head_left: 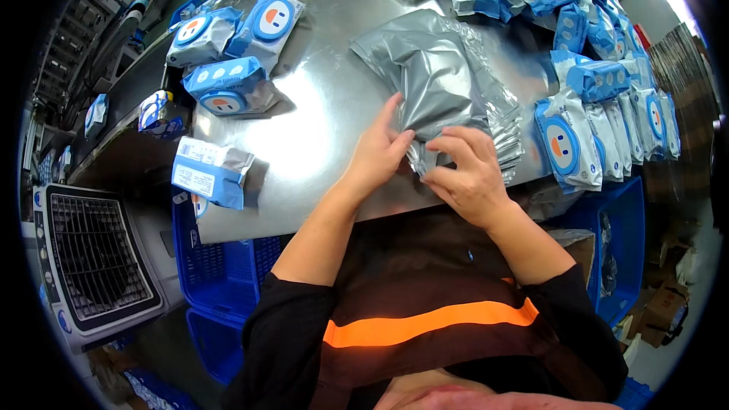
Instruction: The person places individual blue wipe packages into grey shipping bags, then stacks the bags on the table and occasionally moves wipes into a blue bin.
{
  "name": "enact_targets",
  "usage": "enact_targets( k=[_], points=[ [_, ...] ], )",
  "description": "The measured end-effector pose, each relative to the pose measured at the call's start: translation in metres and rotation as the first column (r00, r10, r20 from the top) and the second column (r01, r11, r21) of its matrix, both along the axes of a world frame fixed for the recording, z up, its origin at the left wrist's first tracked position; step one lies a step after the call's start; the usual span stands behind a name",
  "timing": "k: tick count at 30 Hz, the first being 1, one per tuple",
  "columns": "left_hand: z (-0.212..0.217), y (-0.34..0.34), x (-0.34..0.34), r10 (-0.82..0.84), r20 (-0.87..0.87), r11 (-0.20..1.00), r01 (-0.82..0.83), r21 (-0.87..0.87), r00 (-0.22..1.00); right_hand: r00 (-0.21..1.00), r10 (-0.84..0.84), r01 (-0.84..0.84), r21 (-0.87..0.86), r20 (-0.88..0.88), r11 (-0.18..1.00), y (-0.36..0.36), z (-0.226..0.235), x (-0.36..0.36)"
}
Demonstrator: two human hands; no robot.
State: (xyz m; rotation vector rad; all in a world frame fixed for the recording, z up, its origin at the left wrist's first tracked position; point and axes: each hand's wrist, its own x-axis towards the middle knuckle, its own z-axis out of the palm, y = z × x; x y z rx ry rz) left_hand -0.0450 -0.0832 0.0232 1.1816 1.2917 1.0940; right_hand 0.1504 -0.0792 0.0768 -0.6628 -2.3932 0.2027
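Note:
A stack of grey plastic mailing bags (444, 80) lies fanned out on the metal table (319, 99) before me. My left hand (376, 153) rests at the left side of the top bag. Its index finger points up along the bag, and its thumb reaches right, apart from that finger. My right hand (472, 176) has its fingers bent, with thumb and fingertips pinching the bag's crumpled near edge. Both hands are close together over that edge. The other fingers of my left hand are partly hidden.
Blue-and-white wet wipe packs (563, 144) crowd the table's right side and far edge. Several more packs (266, 23) sit at the left. Blue crates (220, 266) stand below the table's near edge, and an air cooler (99, 250) is at the lower left.

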Motion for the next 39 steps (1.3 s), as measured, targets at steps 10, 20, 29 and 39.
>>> enact_targets(
  k=[10,20,29,39],
  points=[
    [-0.022,-0.002,-0.01,-0.015,0.071,0.999,0.012,0.049,0.997,0.743,-0.67,0.135,-0.979,-0.003,0.155,-0.068,-0.017,0.206],
    [-0.009,-0.008,-0.011,-0.033,-0.152,0.993,0.05,0.11,0.988,0.966,-0.071,-0.118,-0.667,-0.249,0.736,0.019,0.02,0.007],
    [-0.014,-0.016,-0.02,-0.013,-0.14,0.999,0.018,0.04,0.99,0.988,0.153,-0.081,-0.759,0.024,0.646,0.038,-0.039,0.007],
    [-0.003,-0.017,-0.014,0.026,0.005,0.998,-0.025,-0.053,1.0,0.981,0.146,-0.157,-0.087,-0.125,0.984,-0.004,-0.048,-0.01]
  ],
)
